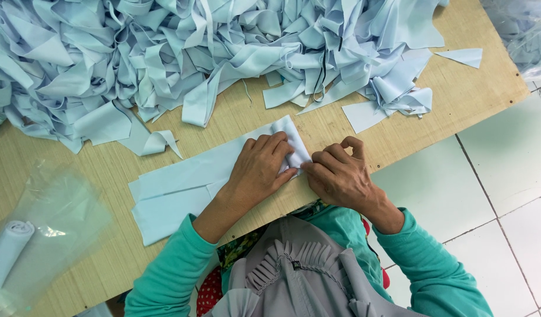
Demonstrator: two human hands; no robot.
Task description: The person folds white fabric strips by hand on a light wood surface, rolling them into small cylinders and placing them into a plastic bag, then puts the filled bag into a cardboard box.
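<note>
View from above the head; the grey headscarf (305, 270) hides the near table edge below the wrists, and the heap of pale blue fabric strips (182, 53) is cut off at the top and left edges; a clear plastic bag (59, 217) near the left end blurs a rolled cloth (9, 243) inside it. The left hand (258, 167) lies flat, fingers closed down on a folded pale blue cloth (182, 185) close to the near edge of the wooden table (458, 94); the right hand (341, 176) pinches the cloth's rolled end, fingers curled; bare wood remains toward the right corner, beside a white tiled floor (505, 170); one loose triangular scrap (461, 56) lies there.
</note>
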